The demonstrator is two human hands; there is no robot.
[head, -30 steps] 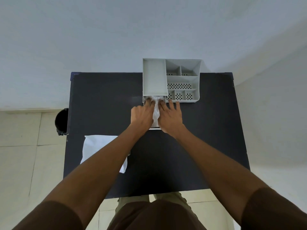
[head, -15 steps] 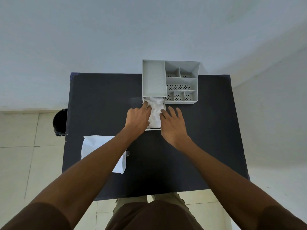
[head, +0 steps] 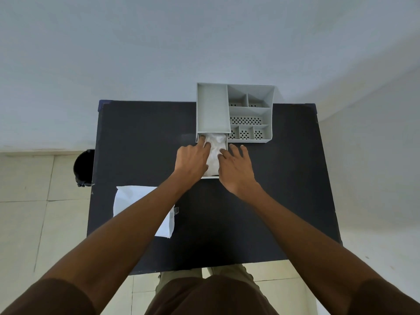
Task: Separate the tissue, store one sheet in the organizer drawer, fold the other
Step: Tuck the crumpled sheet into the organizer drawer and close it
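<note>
bin: black bin at left edge of frame, on floor beside counter
flat sheet: white tissue sheet lower left of centre, flat on counter, partly under left forearm
left hand: left hand at centre, fingers spread, pressing on crumpled tissue in drawer
drawer: drawer pulled out toward bottom of frame, tissue inside
right hand: right hand just right, fingers spread, tips on tissue, not gripping
organizer: grey organizer upper centre-right, at far counter edge
</note>
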